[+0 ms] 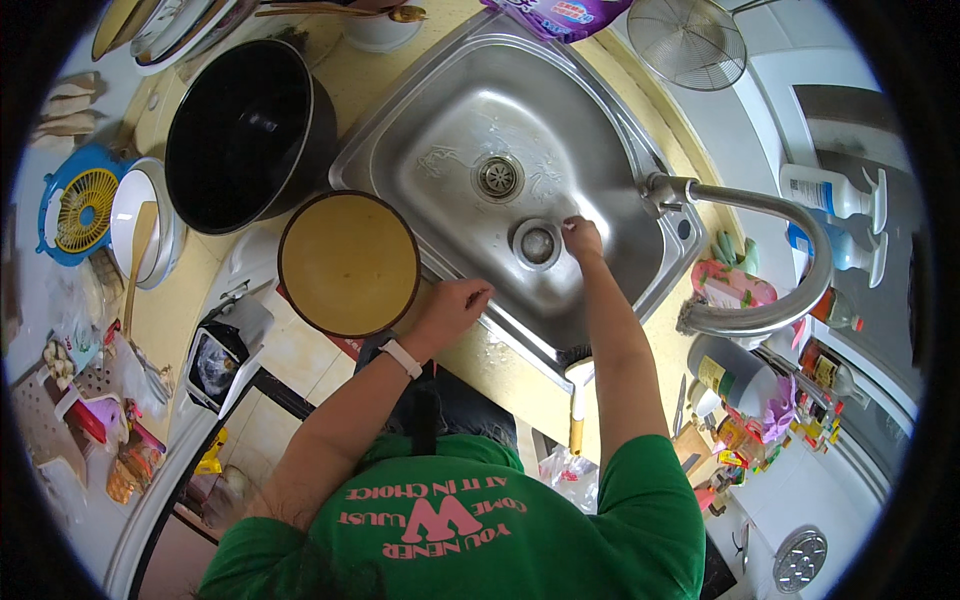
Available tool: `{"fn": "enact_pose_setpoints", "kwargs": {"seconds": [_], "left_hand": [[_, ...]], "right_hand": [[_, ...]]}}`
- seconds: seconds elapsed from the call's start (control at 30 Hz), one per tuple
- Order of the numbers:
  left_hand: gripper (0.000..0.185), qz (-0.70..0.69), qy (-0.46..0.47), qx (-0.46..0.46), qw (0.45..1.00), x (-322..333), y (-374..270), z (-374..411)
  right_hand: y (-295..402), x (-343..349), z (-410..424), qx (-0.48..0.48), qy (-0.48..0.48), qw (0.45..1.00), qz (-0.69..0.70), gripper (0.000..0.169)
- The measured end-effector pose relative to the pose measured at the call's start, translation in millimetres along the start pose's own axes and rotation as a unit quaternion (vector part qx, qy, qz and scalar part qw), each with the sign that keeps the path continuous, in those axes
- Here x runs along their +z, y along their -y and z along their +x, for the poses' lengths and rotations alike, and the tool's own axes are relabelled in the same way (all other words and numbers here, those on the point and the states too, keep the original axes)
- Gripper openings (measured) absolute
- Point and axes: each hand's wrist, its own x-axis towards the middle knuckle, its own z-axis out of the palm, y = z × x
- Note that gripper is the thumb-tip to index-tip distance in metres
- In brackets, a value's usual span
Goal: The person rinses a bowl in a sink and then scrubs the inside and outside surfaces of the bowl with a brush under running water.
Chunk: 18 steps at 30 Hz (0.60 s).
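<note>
My right hand [582, 238] is inside the stainless steel sink [442, 112], fingers bent, just right of a small round drain strainer cup [537, 244] on the basin floor. A tiny pale spot shows at its fingertips; whether it is something held is too small to tell. The strainer cup stands apart from the drain hole [498, 178], and wet residue lies around that hole. Over the sink's front rim, my left hand [466, 295] has its fingers curled, with nothing visible in them. A yellow-lined round pan [349, 262] is left of that hand.
Behind the yellow pan stands a large black pot [240, 135]. The curved faucet [780, 202] arches at the right. A handled brush [577, 375] rests on the sink's front edge. White bowls [142, 217] and a wooden spatula [139, 255] are at the left; a wire skimmer [686, 41] is beyond.
</note>
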Motion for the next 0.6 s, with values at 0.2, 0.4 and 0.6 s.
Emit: {"fn": "enact_pose_setpoints", "kwargs": {"seconds": [0.2,0.4,0.6], "left_hand": [[0.016,-0.011,0.002,-0.005,1.0,2.3,7.6,1.5],[0.017,0.02,-0.003,0.007,1.0,-3.1,-3.2,1.1],[0.017,0.012,-0.002,-0.017,1.0,-1.3,0.2,-0.2]], "right_hand": [[-24.5,17.7,-17.3,-0.004,0.083,0.996,-0.033,0.028],[-22.8,24.6,-20.1,-0.01,0.074,0.995,0.059,0.026],[40.4,-19.6,-2.5,-0.123,-0.057,0.973,0.19,0.022]]}}
